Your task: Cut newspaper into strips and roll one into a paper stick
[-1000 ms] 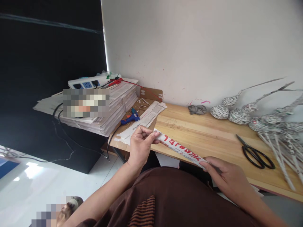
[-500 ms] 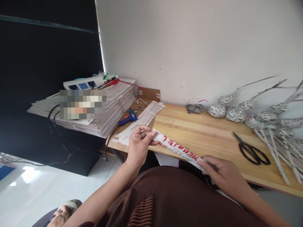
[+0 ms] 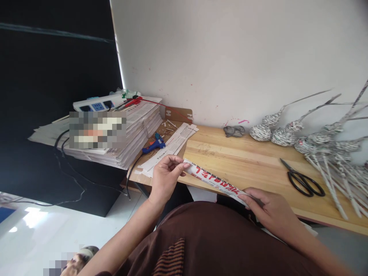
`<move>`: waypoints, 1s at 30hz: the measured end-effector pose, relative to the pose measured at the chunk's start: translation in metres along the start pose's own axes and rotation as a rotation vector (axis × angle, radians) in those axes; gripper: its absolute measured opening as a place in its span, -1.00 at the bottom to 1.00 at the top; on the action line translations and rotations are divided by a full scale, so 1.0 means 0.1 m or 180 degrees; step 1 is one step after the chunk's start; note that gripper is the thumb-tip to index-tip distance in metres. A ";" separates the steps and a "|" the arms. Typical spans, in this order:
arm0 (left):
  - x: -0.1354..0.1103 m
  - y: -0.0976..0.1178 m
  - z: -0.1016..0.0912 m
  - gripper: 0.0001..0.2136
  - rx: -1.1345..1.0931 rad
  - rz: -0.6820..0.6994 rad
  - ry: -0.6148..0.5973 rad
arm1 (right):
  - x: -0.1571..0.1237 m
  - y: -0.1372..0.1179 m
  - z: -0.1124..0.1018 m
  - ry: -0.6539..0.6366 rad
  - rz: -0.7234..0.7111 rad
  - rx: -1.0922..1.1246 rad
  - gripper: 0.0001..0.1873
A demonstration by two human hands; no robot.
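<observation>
A strip of newspaper (image 3: 214,180) with red and black print stretches between my two hands, just in front of the table's near edge. My left hand (image 3: 169,174) pinches its left end between thumb and fingers. Lower and to the right, my right hand (image 3: 266,207) grips the other end, thumb on top and fingers behind. The strip slants down to the right. More newspaper strips (image 3: 172,149) lie on the table beyond my left hand. A blue glue gun (image 3: 154,145) rests beside them.
Black-handled scissors (image 3: 303,180) lie on the wooden table (image 3: 230,153). Woven paper gourds (image 3: 284,136) and rolled paper sticks (image 3: 327,184) occupy the right side. A tall newspaper stack (image 3: 138,134) carries a power strip (image 3: 97,105). A grey cloth (image 3: 234,131) lies by the wall.
The newspaper strip has tilted in my hands, so its red lettering looks narrower and more black print shows along its upper edge. Both hands keep their hold; the view has shifted slightly.
</observation>
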State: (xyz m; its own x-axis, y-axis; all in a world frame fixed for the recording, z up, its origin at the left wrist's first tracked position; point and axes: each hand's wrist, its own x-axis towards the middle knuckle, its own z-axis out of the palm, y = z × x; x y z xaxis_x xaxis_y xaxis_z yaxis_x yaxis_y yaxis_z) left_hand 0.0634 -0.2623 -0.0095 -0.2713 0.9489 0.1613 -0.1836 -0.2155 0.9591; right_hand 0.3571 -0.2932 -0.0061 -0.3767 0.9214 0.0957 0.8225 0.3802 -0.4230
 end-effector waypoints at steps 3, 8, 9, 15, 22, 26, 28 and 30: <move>0.02 0.01 -0.02 -0.78 0.0097 -0.0111 -0.0042 | -0.01 0.01 0.01 0.0046 -0.0091 -0.0082 -0.65; 0.04 -0.02 -0.05 -0.80 0.0212 -0.0036 -0.0009 | 0.00 -0.01 0.01 -0.0011 -0.0112 -0.0130 -0.61; 0.04 -0.03 -0.05 -0.80 0.0205 -0.0009 -0.0006 | 0.01 -0.02 0.00 -0.0025 -0.0105 -0.0141 -0.61; 0.01 -0.05 -0.07 -0.78 0.0014 -0.0123 -0.0076 | 0.00 0.04 0.02 -0.0094 -0.0127 -0.0130 -0.62; -0.06 -0.04 -0.10 -0.72 -0.0277 -0.0318 -0.0259 | 0.02 0.08 0.09 -0.0171 -0.0254 -0.0145 -0.60; -0.07 -0.03 -0.13 -0.71 -0.0415 -0.0279 -0.0226 | 0.05 -0.02 0.04 -0.0197 -0.0247 -0.0225 -0.58; -0.08 -0.03 -0.15 -0.71 -0.0484 -0.0293 -0.0248 | 0.06 -0.04 0.02 -0.0262 -0.0221 -0.0266 -0.58; -0.08 -0.04 -0.17 -0.71 -0.0551 -0.0291 -0.0255 | 0.07 -0.06 0.02 -0.0346 -0.0175 -0.0284 -0.57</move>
State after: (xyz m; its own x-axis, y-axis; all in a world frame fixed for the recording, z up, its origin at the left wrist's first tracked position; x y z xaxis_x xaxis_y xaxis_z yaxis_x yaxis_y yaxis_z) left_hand 0.0501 -0.2729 -0.0183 -0.1712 0.9801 0.1002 -0.3654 -0.1576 0.9174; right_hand 0.3490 -0.2890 -0.0047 -0.4621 0.8867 0.0162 0.8322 0.4399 -0.3376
